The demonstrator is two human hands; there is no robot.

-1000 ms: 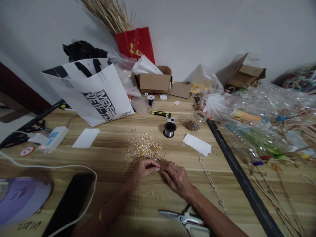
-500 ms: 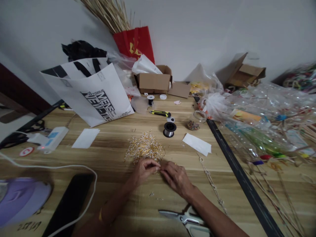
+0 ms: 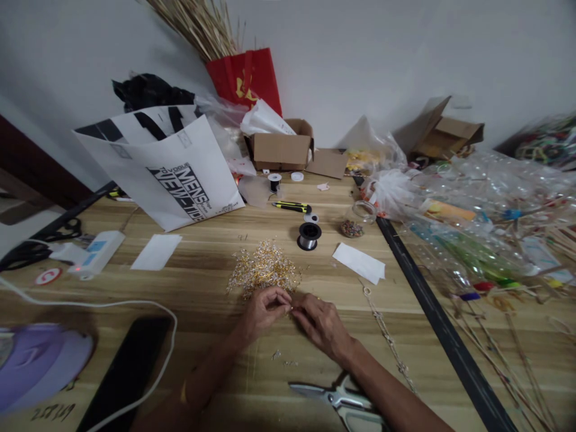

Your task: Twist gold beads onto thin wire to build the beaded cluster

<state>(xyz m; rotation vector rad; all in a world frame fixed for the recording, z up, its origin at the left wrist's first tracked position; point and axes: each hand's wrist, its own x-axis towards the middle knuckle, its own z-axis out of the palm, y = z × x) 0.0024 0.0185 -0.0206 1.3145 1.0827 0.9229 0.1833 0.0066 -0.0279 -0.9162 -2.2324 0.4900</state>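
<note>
My left hand (image 3: 265, 309) is closed in a pinch just in front of a pile of gold and silver beads (image 3: 263, 268). Facing it, my right hand (image 3: 320, 319) is pinched too, its fingertips almost meeting the left ones. Whatever lies between the fingertips is too small to name. A few tiny clear pieces (image 3: 276, 355) lie on the table below the hands. Scissors (image 3: 335, 396) rest partly under my right forearm. Beyond the pile stands a black spool of silvery wire (image 3: 309, 236).
A knotted string (image 3: 386, 330) lies right of my hands, near a folded white paper (image 3: 360, 263) and a glass jar of beads (image 3: 357, 221). A yellow cutter (image 3: 291, 207) sits farther back. At left are a power strip (image 3: 96, 255), a white cable (image 3: 135, 303) and a black phone-like slab (image 3: 130, 372).
Both hands stay in almost the same place, with only a slight shift at the fingertips. Nothing else has visibly moved.
</note>
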